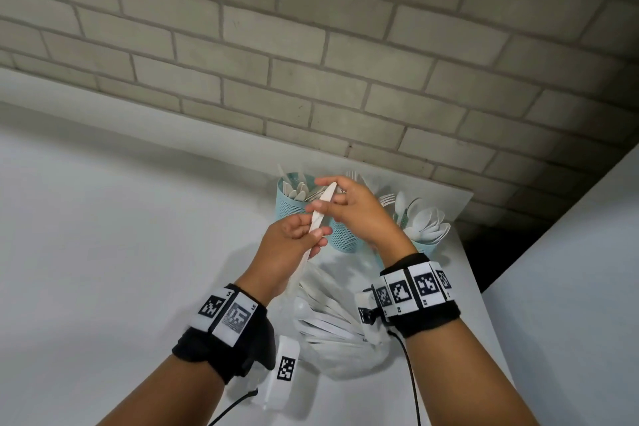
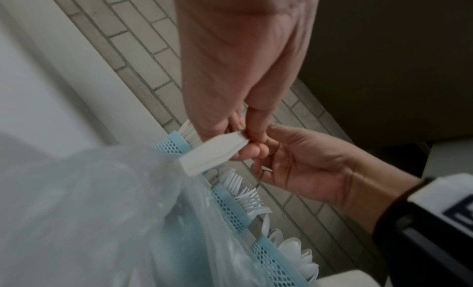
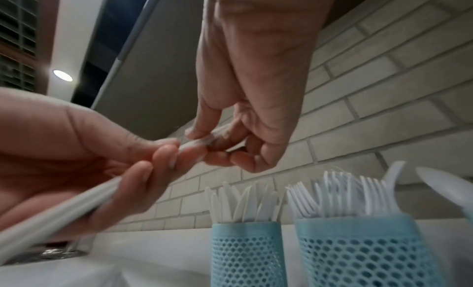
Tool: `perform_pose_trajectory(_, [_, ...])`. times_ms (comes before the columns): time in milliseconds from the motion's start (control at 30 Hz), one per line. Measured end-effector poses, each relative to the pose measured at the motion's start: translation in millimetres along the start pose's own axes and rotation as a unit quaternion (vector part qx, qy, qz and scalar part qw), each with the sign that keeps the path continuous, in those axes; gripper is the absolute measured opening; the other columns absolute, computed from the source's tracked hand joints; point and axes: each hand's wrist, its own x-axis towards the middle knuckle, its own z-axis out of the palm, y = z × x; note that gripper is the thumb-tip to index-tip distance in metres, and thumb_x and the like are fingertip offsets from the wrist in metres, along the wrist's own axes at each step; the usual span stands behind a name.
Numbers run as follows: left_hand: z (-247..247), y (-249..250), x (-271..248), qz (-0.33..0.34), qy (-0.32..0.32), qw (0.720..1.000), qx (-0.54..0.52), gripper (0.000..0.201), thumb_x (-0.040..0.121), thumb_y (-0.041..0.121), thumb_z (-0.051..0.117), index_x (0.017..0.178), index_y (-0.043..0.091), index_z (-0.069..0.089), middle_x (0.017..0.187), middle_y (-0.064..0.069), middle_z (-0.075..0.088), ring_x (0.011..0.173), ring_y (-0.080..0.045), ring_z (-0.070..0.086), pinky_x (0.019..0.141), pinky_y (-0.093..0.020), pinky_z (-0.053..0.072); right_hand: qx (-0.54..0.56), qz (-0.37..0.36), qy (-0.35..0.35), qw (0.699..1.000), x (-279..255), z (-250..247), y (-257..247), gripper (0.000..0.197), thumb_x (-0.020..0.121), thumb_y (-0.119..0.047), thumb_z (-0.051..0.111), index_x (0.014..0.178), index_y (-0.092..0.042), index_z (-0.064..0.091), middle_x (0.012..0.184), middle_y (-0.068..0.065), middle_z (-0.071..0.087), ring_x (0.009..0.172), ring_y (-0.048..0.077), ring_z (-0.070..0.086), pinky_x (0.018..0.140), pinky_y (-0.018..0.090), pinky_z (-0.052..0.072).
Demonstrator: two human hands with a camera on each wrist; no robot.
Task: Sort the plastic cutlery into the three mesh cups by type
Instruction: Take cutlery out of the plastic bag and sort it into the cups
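1. Cutlery, seen from the head camera: a small bundle of white plastic knives (image 1: 320,214) is held up in the air between both hands, in front of the three blue mesh cups. The left hand (image 1: 288,254) comes up from below with the wrist bent back, its fingers and thumb curled round the handle end. The right hand (image 1: 352,207) reaches in from the right with the palm down, pinching the blade end between thumb and forefinger. The left cup (image 1: 294,202) holds knives, the middle cup (image 1: 344,235) is mostly hidden behind the hands, and the right cup (image 1: 423,245) holds spoons (image 1: 427,223). A clear plastic bag (image 1: 345,349) with more cutlery lies on the white counter (image 1: 103,252) between the forearms, below the hands.

2. Left wrist camera: the left hand (image 2: 245,68) hangs down from the top, thumb and fingers closed tightly on the square handle ends of the knives (image 2: 213,154). The right hand (image 2: 302,163) comes from the right with its palm open towards the lens and fingertips meeting the same bundle. Forks (image 2: 245,192) stand in the cup just beneath; the bag (image 2: 89,210) fills the lower left.

3. Right wrist camera: the right hand (image 3: 256,89) points down, fingertips nipping the blurred blade tips. The left hand (image 3: 84,159) lies at the left, fingers wrapped round the long handles (image 3: 64,210). Below stand the knife cup (image 3: 245,255) and the fork cup (image 3: 358,251), just beside each other.
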Motion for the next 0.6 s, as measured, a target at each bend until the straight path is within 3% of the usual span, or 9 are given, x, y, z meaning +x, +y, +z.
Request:
perform_pose_trajectory(133, [-2,1,-7,-0.015,0.006,1.0,0.013,0.01,0.088,0.011,0.061,0.096,0.013,0.066,0.085,-0.004,0.07,0.071,-0.009,0.064,0.067,-0.017,0.052,0.088,-0.001,-0.036,0.995,-5,-5,1,0.035,0.089,0.001,0.057,0.118,-0.017,0.053,0.08,-0.001,0.074,0.078,0.01,0.07,0.078,0.022,0.055])
perform_pose_trajectory(233, [-2,1,-9,-0.019,-0.003,0.999,0.035,0.014,0.092,0.014,0.056,0.102,0.01,0.066,0.084,-0.003,0.071,0.072,-0.009,0.064,0.069,-0.017,0.053,0.143,0.009,-0.037,0.989,-6,-6,1,0.035,0.091,0.006,0.05,0.122,-0.011,0.051,0.081,0.001,0.075,0.079,0.012,0.071,0.076,0.024,0.057])
perform_pose_trajectory(367, [-2,1,-10,-0.005,0.009,0.999,0.039,0.016,0.093,0.014,0.055,0.104,0.01,0.067,0.086,-0.004,0.072,0.072,-0.009,0.068,0.072,-0.019,0.056,0.208,0.028,-0.047,0.977,-8,-7,-3,0.037,0.09,0.009,0.049,0.119,-0.012,0.051,0.084,0.004,0.075,0.082,0.016,0.072,0.077,0.028,0.058])
perform_pose_trajectory(467, [-1,4,-12,-0.017,-0.016,0.998,0.064,0.016,0.094,0.016,0.053,0.102,0.01,0.066,0.084,-0.003,0.072,0.071,-0.01,0.068,0.068,-0.02,0.055,0.19,0.04,-0.068,0.979,-9,-3,-6,0.038,0.087,0.009,0.053,0.119,-0.012,0.051,0.085,0.005,0.074,0.081,0.017,0.072,0.073,0.029,0.059])
perform_pose_trajectory(533, [-2,3,-12,-0.039,-0.04,0.994,0.089,0.017,0.095,0.021,0.052,0.097,0.012,0.067,0.083,-0.002,0.071,0.073,-0.012,0.068,0.072,-0.024,0.055,0.157,0.061,-0.049,0.984,-6,0,-8,0.03,0.087,0.009,0.055,0.111,-0.009,0.052,0.081,0.006,0.073,0.074,0.016,0.072,0.071,0.028,0.059])
perform_pose_trajectory(600, [-6,-4,-9,-0.026,-0.028,0.982,0.184,0.025,0.095,0.031,0.051,0.086,0.013,0.065,0.079,-0.002,0.068,0.075,-0.017,0.064,0.076,-0.03,0.051,0.145,0.07,0.023,0.987,1,-3,-13,0.019,0.089,0.009,0.053,0.1,-0.007,0.053,0.082,0.011,0.07,0.065,0.013,0.071,0.066,0.025,0.059])
